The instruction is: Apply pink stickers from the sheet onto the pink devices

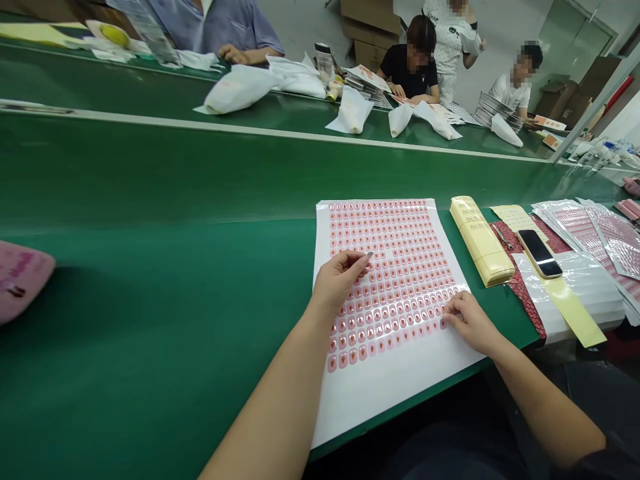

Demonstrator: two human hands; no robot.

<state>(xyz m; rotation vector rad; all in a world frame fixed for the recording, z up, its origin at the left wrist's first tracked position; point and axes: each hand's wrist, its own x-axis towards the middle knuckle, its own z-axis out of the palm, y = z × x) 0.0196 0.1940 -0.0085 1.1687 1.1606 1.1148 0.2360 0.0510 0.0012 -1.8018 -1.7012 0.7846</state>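
A white sheet of small pink stickers (390, 287) lies on the green table, its rows of rounded pieces each marked with a dark red centre. Most pieces look glossy and domed; several at the right of the lower rows look flatter. One spot near the middle is blank. Over the sheet's left half, my left hand (343, 277) is closed with thumb and forefinger pinched; anything between them is too small to make out. My right hand (470, 323) has its fingers curled together at the sheet's right side, by the end of a lower row. What its fingertips hold is hidden.
Right of the sheet lie a yellow paper bundle (481, 240), a phone (540, 253), a yellow strip (575, 312) and more pink sticker sheets (590, 233). A pink object (23, 280) is at the left edge. Several people sit or stand beyond the raised green ledge (150, 167).
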